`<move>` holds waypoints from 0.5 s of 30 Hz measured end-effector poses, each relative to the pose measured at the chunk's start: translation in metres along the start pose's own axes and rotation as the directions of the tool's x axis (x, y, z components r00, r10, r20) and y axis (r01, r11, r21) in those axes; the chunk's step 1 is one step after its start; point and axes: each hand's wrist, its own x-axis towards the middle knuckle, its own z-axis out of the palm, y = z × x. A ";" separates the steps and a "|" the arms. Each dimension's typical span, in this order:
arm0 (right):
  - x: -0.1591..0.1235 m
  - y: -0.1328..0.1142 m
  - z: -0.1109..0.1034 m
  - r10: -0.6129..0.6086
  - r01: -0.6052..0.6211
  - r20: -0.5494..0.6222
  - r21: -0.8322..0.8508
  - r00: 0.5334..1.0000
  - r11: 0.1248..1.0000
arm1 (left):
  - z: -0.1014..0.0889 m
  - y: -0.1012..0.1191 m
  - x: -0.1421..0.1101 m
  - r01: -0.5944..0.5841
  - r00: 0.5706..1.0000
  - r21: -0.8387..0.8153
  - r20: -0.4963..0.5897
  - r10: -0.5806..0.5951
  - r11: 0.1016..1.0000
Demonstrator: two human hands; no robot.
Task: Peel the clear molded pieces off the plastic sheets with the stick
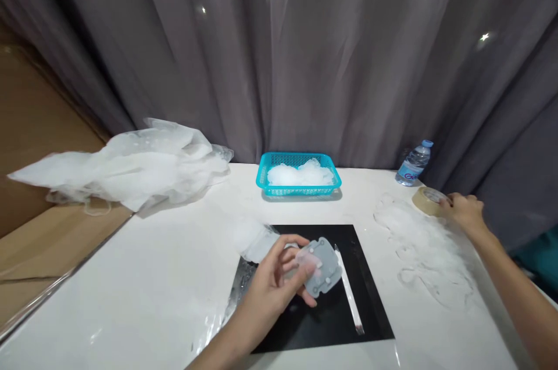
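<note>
Over the black mat (314, 326), I see the left hand (278, 278) pinching a plastic piece (326, 264), already lifted; right of the mat, the right hand (467, 213) is at the tape (424, 201), seemingly unlifted, its grip unclear.

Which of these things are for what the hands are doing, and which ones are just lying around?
Probably for the job:
translucent piece, held in the left hand
tape roll, with the right hand at its edge
black mat, under the left hand

Probably just lying around:
water bottle, behind the tape roll
white plastic heap
blue basket, holding white stuff
</note>
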 end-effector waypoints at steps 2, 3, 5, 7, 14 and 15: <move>-0.017 -0.018 0.001 -0.027 0.027 -0.025 0.018 0.999 0.999 | -0.008 0.006 0.010 -0.095 0.993 0.067 -0.062 0.099 0.993; -0.027 -0.032 0.002 -0.058 0.059 -0.025 0.038 0.998 0.998 | -0.014 0.009 0.018 -0.142 0.983 0.128 -0.102 0.155 0.982; -0.054 -0.067 0.002 -0.171 0.172 -0.011 0.105 0.985 0.980 | -0.029 0.017 0.042 -0.215 0.953 0.291 -0.144 0.265 0.932; -0.087 -0.111 0.000 -0.311 0.301 0.022 0.204 0.950 0.932 | -0.046 0.025 0.076 -0.222 0.940 0.358 -0.169 0.297 0.907; -0.182 -0.210 -0.019 -0.521 0.394 0.167 0.476 0.837 0.786 | -0.072 0.054 0.191 -0.195 0.918 0.596 -0.169 0.359 0.779; -0.186 -0.210 -0.023 -0.543 0.378 0.216 0.515 0.812 0.770 | -0.071 0.055 0.191 -0.198 0.916 0.633 -0.151 0.371 0.749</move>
